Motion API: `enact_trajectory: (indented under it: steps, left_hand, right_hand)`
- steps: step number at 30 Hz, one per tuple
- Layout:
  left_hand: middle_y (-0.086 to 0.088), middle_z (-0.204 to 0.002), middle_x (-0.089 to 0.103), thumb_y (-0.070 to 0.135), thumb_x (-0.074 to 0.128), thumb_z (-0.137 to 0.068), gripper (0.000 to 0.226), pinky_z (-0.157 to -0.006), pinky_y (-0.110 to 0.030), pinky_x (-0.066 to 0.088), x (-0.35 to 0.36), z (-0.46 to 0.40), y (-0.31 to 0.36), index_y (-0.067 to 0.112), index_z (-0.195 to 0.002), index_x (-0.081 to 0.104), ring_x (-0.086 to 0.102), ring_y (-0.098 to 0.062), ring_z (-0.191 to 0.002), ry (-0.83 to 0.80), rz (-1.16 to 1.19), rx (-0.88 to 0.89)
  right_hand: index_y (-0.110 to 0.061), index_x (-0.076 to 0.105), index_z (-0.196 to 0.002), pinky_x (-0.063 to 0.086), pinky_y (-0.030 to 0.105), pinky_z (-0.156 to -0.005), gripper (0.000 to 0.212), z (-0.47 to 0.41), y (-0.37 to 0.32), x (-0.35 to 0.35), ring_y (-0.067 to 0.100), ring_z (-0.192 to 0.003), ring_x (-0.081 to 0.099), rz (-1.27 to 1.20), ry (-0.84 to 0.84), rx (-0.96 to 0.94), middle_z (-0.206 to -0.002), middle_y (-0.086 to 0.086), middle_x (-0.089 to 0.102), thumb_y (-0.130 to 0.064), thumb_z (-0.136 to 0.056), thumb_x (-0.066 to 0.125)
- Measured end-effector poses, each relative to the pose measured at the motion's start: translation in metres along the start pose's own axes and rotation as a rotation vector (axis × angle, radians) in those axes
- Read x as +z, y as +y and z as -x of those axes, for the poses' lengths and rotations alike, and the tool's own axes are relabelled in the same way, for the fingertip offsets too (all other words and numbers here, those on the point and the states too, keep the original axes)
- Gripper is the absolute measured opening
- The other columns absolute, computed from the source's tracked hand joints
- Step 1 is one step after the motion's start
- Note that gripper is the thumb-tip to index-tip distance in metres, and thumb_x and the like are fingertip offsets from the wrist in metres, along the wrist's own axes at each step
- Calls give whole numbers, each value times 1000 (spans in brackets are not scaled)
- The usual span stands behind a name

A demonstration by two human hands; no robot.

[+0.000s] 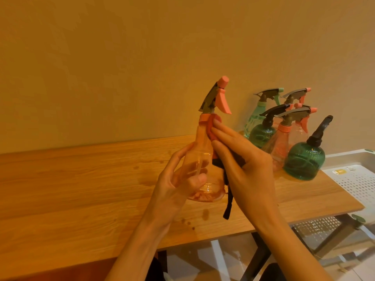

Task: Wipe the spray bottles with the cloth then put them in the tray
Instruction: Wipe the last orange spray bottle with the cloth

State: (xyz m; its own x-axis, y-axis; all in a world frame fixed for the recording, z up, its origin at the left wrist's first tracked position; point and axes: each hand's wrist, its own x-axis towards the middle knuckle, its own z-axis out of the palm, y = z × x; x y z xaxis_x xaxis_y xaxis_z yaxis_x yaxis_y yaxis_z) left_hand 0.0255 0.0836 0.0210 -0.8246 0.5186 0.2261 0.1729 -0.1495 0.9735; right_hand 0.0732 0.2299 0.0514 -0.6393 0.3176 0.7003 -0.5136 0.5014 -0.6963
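In the head view, at the centre of the frame, the left hand [178, 179] has a curled grip round the lower body of a clear orange spray bottle [199, 157], held upright above the tabletop [81, 179]. The right hand [245, 159], fingers nearly straight, presses the cloth [211, 128] against the bottle's neck. Wiping well probably means turning the bottle while stroking downward. More bottles [284, 134] wait at right, beside the white tray [357, 179].
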Motion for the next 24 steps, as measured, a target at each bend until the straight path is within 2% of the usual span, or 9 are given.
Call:
enact_trajectory:
  steps: [3,8,12,15,17,20,24]
  left_hand:
    - [11,-127,71,48,76,-64,80,-100,-42,54,0,0,-2,45,-140,52,66,-12,-121,5,-9,-1]
    - [9,-127,71,47,76,-65,77,-87,-29,58,3,0,-3,48,-139,52,65,-13,-122,-23,10,-33]
    - [4,-134,67,48,77,-65,78,-92,-36,58,-3,-3,-4,46,-139,53,67,-16,-119,25,28,-33]
    - [3,-132,68,50,76,-64,78,-100,-49,54,-5,-5,-6,48,-139,53,68,-17,-118,9,7,-58]
    - [9,-129,70,52,74,-64,77,-103,-51,51,-6,-6,-4,49,-138,53,66,-14,-121,-20,-22,-85]
    - [21,-123,70,50,78,-64,76,-97,-35,53,-7,-9,3,50,-135,53,65,-1,-117,-42,-76,-97]
    - [22,-116,71,39,90,-65,74,-74,-17,57,-5,-10,6,48,-129,54,67,7,-105,-24,-129,-94]
  right_hand:
    - [-9,66,-130,52,33,-104,34,6,2,-1,4,-130,56,-20,-17,15,-138,-1,62,-9,-96,63]
    - [-13,66,-127,47,17,-102,32,-10,4,-2,-2,-126,57,-26,42,59,-135,-3,64,-9,-96,64]
    - [-9,66,-129,50,27,-105,33,2,4,-3,2,-129,56,-29,-56,53,-137,-3,62,-9,-95,63]
    - [-9,66,-128,54,32,-101,34,7,5,0,3,-128,57,-55,-5,53,-136,-3,63,-14,-95,62]
    - [-8,66,-129,56,37,-98,34,6,5,3,5,-128,58,-68,38,59,-137,-2,63,-13,-95,62]
    - [-8,65,-131,55,42,-99,35,10,4,7,8,-131,56,-58,41,37,-139,0,62,-9,-96,62]
    - [-8,65,-130,49,22,-103,35,15,2,6,3,-131,55,-61,13,39,-138,-1,62,-7,-95,63]
